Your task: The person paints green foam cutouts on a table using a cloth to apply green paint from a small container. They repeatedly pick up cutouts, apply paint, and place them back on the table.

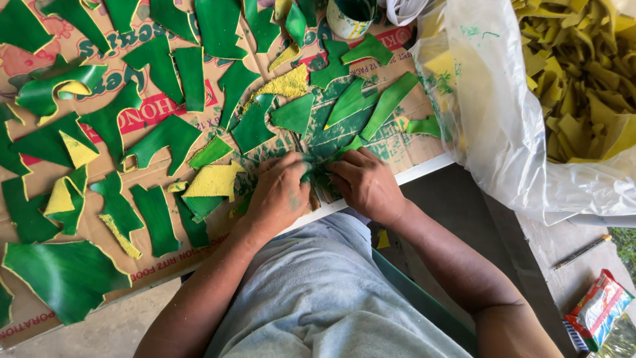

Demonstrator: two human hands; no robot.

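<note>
Near the front edge of the cardboard sheet (142, 268), between the two hands, lies a small green-painted scrap (320, 174), mostly hidden by fingers. The left hand (281, 193) presses down on its left side with fingers curled together, and the right hand (364, 182) pinches its right side, fingertips closed on it. Around them, green-painted pieces (165, 136) lie spread out, some showing yellow undersides (213, 180). A paint-smeared cup (350, 14) stands at the far edge, and a clear plastic bag (510, 126) of yellow scraps sits to the right. Wet paint could smear onto neighbouring pieces, since they lie so close, and the scrap sits near enough to the edge to slide off if pushed.
</note>
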